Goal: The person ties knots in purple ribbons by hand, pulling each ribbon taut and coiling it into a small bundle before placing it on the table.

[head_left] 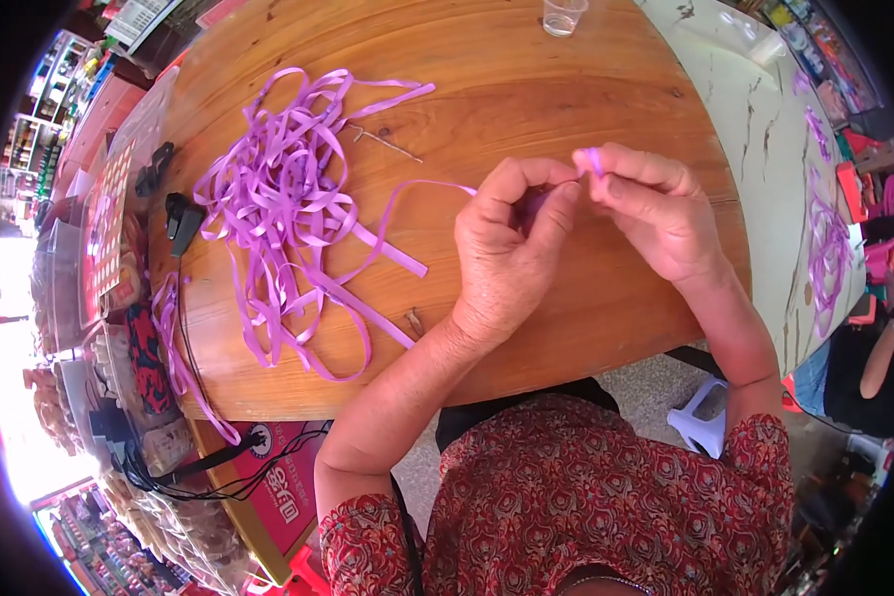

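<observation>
- Head view: flat, glossy purple ribbon lies in a loose tangle on the round wooden counter.
- One strand runs rightward from the tangle to both hands.
- Left hand fingers pinch the strand.
- Right hand fingers pinch its curled end, fingertips nearly touching the left's.
- Clear cup stands at the far edge.

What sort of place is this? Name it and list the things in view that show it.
Probably a small shop or market stall used as a craft spot. Packed goods shelves line the left edge, a round wooden table carries a heap of purple ribbon, and both hands, left hand and right hand, work a strip.
</observation>
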`<move>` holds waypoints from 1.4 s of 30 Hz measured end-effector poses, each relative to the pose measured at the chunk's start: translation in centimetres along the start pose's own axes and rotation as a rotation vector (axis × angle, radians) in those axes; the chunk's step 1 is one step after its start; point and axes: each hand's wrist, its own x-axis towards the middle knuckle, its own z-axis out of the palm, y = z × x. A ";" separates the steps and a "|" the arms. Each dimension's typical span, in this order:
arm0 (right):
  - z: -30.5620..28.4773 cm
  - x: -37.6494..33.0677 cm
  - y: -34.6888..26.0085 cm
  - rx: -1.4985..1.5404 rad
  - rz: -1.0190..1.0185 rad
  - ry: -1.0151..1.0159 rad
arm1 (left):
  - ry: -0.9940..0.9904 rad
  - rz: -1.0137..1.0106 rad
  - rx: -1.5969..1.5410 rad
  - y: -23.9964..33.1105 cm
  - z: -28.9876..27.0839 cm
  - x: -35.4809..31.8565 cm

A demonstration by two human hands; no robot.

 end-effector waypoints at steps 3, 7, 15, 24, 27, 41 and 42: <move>0.5 0.3 -0.2 -0.422 -0.140 -0.014 | 0.056 0.016 -0.062 0.0 0.3 0.2; 0.7 0.4 -0.5 -1.029 -0.564 -0.037 | 0.037 -0.075 -0.174 0.1 0.4 0.1; 1.0 0.2 0.4 -1.202 -0.725 0.052 | 0.063 -0.083 -0.070 -0.7 0.1 0.0; 0.8 -0.2 -0.7 -0.447 -0.093 0.006 | 0.008 -0.176 -0.223 0.7 0.2 -0.2; 0.7 -0.1 -1.1 -0.251 0.078 -0.025 | -0.027 -0.206 -0.369 1.1 -0.1 -0.2; 0.2 0.1 -1.2 -1.462 -0.831 -0.228 | 0.021 -0.325 -0.025 0.4 -0.6 0.0; 0.2 0.2 -1.3 -1.460 -0.832 -0.229 | 0.023 -0.325 -0.023 0.5 -0.7 0.1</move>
